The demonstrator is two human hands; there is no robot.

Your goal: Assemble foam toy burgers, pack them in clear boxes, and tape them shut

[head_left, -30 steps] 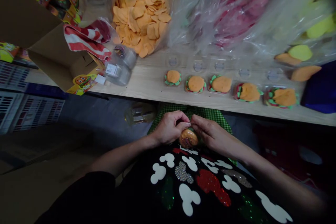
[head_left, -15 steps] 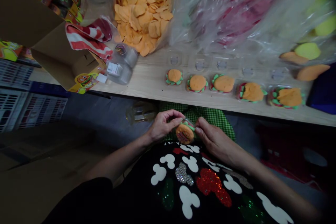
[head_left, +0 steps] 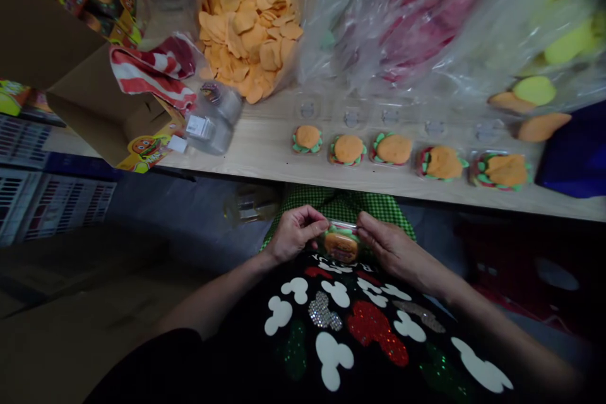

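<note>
Five toy burgers [head_left: 392, 149] sit in a row on the table [head_left: 265, 145], a sixth toy burger [head_left: 341, 244] between two hands.

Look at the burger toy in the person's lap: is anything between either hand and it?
Nothing visible. The left hand and right hand both grip the burger toy directly from its two sides, above the green checked cloth.

Wooden table [head_left: 265, 145], 5 toy burgers [head_left: 348, 149]
</note>
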